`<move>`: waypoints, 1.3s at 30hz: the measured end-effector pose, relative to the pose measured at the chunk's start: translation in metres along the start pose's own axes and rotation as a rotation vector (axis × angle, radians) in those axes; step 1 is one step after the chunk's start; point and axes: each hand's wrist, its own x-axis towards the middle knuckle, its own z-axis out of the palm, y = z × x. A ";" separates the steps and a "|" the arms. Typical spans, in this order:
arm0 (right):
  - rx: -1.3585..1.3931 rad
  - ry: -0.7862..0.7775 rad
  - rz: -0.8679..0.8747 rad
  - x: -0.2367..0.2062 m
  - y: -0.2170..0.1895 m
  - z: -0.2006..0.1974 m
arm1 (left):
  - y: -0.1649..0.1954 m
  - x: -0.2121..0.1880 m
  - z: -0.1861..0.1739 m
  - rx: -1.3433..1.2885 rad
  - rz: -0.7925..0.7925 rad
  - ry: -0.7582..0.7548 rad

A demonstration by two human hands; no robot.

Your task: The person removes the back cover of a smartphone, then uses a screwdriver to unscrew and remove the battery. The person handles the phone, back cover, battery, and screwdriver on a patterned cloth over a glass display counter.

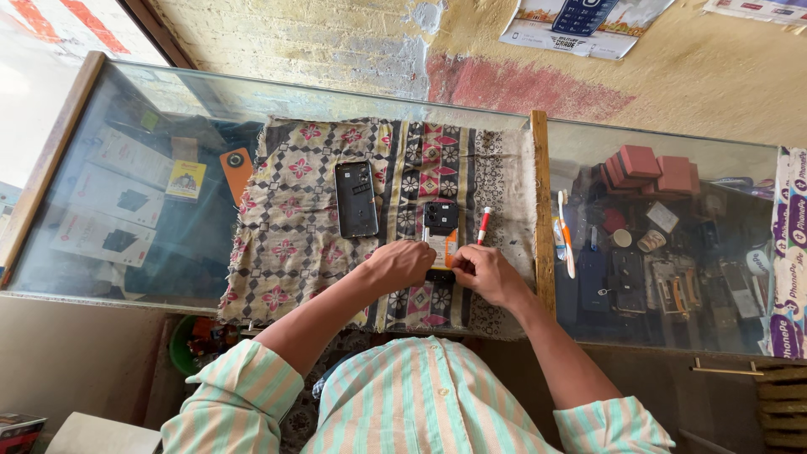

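Note:
An opened phone (441, 235) with its dark inner board and an orange battery lies on a patterned cloth (286, 227) spread over a glass counter. My left hand (399, 265) grips the phone's lower left edge. Pinching the lower right edge is my right hand (486, 273). A dark phone back cover (356, 198) lies flat on the cloth to the left, apart from both hands. A red and white screwdriver (483, 225) rests just right of the phone.
A toothbrush (566, 232) lies on the glass right of a wooden divider (542, 210). Under the glass counter (109, 277) are boxes on the left and small parts and red cases (647, 168) on the right. A plastered wall stands behind.

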 end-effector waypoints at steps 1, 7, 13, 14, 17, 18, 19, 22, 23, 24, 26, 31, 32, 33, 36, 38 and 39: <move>0.010 -0.004 -0.001 0.001 0.000 -0.001 | -0.001 -0.001 0.000 0.002 -0.016 -0.018; -0.114 -0.044 -0.116 0.002 -0.006 -0.009 | -0.006 -0.009 -0.001 -0.114 0.032 0.030; -0.236 -0.152 -0.079 0.011 -0.012 -0.012 | -0.009 -0.010 0.000 -0.144 0.061 0.069; -0.255 -0.177 -0.049 0.013 -0.013 -0.012 | -0.009 -0.011 0.000 -0.148 0.064 0.065; -0.305 -0.201 -0.071 0.019 -0.014 -0.011 | -0.009 -0.010 -0.001 -0.118 0.091 0.086; -0.323 -0.206 -0.079 0.019 -0.014 -0.010 | -0.008 -0.010 -0.001 -0.126 0.077 0.068; -0.342 -0.210 -0.089 0.020 -0.014 -0.008 | -0.008 -0.009 -0.002 -0.133 0.062 0.052; -0.410 -0.220 -0.089 0.016 -0.014 -0.005 | -0.009 -0.009 -0.002 -0.130 0.052 0.041; -0.434 -0.222 -0.082 0.014 -0.013 -0.004 | -0.009 -0.009 -0.002 -0.127 0.056 0.044; -0.448 -0.211 -0.104 0.013 -0.012 -0.003 | -0.009 -0.009 -0.001 -0.127 0.059 0.046; -0.476 -0.186 -0.147 0.012 -0.010 0.001 | -0.010 -0.009 0.000 -0.127 0.063 0.052; -0.423 -0.157 -0.262 0.013 -0.005 0.002 | -0.010 -0.011 0.000 -0.113 0.053 0.074; -0.378 -0.134 -0.312 0.012 -0.003 0.001 | -0.010 -0.013 0.000 -0.114 0.057 0.091; -0.360 -0.144 -0.290 0.011 -0.002 -0.001 | -0.009 -0.014 0.000 -0.119 0.046 0.094; -0.280 -0.149 -0.253 0.010 -0.003 -0.008 | -0.009 -0.021 0.000 -0.141 0.037 0.140; -0.193 -0.124 -0.255 0.012 -0.006 -0.013 | -0.010 -0.027 -0.001 -0.168 0.066 0.214; -0.175 -0.129 -0.272 0.019 -0.010 -0.014 | -0.014 -0.030 -0.004 -0.191 0.000 0.212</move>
